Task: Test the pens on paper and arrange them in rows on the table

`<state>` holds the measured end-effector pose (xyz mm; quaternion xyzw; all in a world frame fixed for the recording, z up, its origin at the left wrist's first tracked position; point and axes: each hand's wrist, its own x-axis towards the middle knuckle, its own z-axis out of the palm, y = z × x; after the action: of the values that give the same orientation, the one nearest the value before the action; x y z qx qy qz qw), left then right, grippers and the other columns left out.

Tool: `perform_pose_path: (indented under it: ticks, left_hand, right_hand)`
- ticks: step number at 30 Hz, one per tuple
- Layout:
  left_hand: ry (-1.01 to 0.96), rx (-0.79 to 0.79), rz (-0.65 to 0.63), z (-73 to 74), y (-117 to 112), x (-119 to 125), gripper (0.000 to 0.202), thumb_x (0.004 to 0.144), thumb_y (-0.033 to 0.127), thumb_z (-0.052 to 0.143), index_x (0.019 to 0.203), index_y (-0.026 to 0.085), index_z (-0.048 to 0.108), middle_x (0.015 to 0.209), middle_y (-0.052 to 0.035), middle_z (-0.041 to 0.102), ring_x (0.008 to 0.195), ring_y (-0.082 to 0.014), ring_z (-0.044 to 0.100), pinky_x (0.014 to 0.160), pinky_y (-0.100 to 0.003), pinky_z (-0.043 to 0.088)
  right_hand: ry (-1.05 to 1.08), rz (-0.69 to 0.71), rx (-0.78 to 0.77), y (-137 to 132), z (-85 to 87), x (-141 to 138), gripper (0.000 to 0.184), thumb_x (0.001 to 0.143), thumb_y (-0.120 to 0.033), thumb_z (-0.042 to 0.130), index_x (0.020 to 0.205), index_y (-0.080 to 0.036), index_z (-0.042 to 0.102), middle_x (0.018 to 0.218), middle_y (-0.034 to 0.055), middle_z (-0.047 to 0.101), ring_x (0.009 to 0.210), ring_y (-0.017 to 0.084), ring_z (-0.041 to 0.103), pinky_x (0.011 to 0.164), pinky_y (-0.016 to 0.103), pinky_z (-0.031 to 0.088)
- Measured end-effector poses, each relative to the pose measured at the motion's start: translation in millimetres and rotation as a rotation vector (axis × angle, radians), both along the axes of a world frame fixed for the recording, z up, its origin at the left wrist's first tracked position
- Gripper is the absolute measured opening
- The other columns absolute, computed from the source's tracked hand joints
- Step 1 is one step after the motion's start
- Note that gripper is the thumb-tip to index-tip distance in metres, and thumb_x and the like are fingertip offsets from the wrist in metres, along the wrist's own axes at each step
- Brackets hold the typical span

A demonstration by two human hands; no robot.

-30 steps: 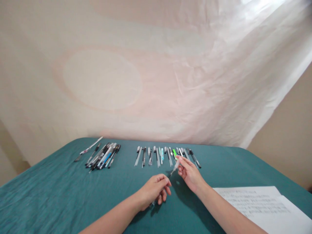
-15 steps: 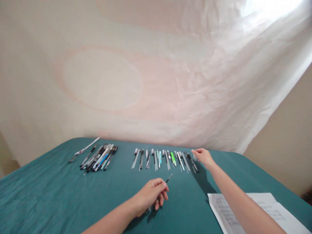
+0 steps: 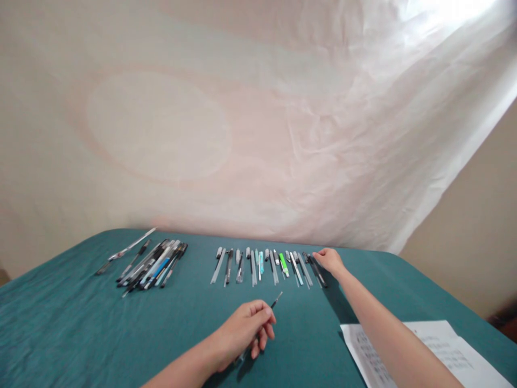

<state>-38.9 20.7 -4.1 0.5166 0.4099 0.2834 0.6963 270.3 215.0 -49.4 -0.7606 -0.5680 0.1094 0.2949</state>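
Note:
My left hand [image 3: 247,330] is closed around an uncapped pen [image 3: 277,299] just above the green cloth. Its metal tip points up and away to the right, and the rest of the barrel is mostly hidden in my fingers. At the right end of a row of pens, my right hand [image 3: 332,261] is low by the cloth, fingertips pinched on what looks like a small pen cap, now largely hidden. Close beside those fingertips lies a dark pen [image 3: 318,271]. Farther left in the row is a bright green highlighter-like piece [image 3: 284,265]; several loose caps lie near the pens' far ends.
A pile of pens [image 3: 155,264] lies on the left of the green-covered table [image 3: 194,334], with a long pale pen [image 3: 133,243] behind it. Printed sheets [image 3: 438,345] lie under my right forearm. A pale cloth [image 3: 258,134] hangs behind the table.
My right hand has come down and slightly left, to the cloth beside the end dark pen. My left hand still grips its pen. The view has shifted slightly.

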Motion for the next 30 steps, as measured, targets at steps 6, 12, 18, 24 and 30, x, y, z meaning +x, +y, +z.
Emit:
perform_pose_path:
  ticks: [6, 12, 18, 24, 30]
  left_hand:
    - [-0.001, -0.002, -0.005, -0.2, 0.9, -0.1, 0.028, 0.075, 0.044, 0.043, 0.078, 0.017, 0.047, 0.061, 0.0021, 0.054, 0.039, -0.0038, 0.04, 0.032, -0.014, 0.027]
    - [-0.007, -0.016, 0.003, 0.7, 0.2, -0.8, 0.027, 0.074, 0.043, 0.044, 0.076, 0.017, 0.047, 0.061, 0.0021, 0.054, 0.038, -0.004, 0.041, 0.032, -0.015, 0.027]
    - [-0.031, -0.005, 0.026, -3.0, 0.7, -1.7, 0.028, 0.074, 0.044, 0.043, 0.077, 0.017, 0.046, 0.061, 0.002, 0.054, 0.039, -0.0043, 0.042, 0.032, -0.015, 0.027]
    - [-0.046, 0.027, 0.044, -1.2, 1.0, 1.3, 0.027, 0.077, 0.045, 0.038, 0.078, 0.018, 0.044, 0.06, 0.0027, 0.052, 0.039, -0.0044, 0.041, 0.032, -0.014, 0.028]
    - [-0.035, 0.032, 0.021, 3.6, 0.6, 1.9, 0.027, 0.077, 0.044, 0.038, 0.077, 0.018, 0.044, 0.061, 0.0027, 0.052, 0.04, -0.0043, 0.041, 0.033, -0.014, 0.029]
  right_hand:
    - [0.03, 0.001, 0.029, -6.4, 5.5, -3.8, 0.022, 0.063, -0.036, 0.059, 0.055, -0.016, 0.062, 0.061, 0.0087, 0.064, 0.064, 0.021, 0.058, 0.055, 0.027, 0.034]
    - [0.175, 0.041, 0.107, -27.1, 32.5, -15.6, 0.023, 0.07, -0.034, 0.052, 0.074, -0.013, 0.062, 0.073, 0.0108, 0.063, 0.071, 0.021, 0.057, 0.059, 0.027, 0.038]
    - [0.459, 0.327, 0.036, -90.2, 56.5, -79.9, 0.028, 0.074, -0.043, 0.05, 0.083, -0.018, 0.06, 0.076, 0.0044, 0.063, 0.055, 0.011, 0.053, 0.046, 0.021, 0.039]
    - [1.083, 0.618, -0.304, -161.8, 62.1, -138.7, 0.028, 0.068, -0.041, 0.062, 0.079, -0.016, 0.062, 0.078, 0.0042, 0.062, 0.047, 0.006, 0.046, 0.039, 0.017, 0.033]
    - [1.138, 0.591, -0.267, -172.1, 50.8, -148.3, 0.026, 0.065, -0.038, 0.066, 0.076, -0.015, 0.063, 0.055, -0.0019, 0.054, 0.044, 0.005, 0.042, 0.04, 0.017, 0.033]
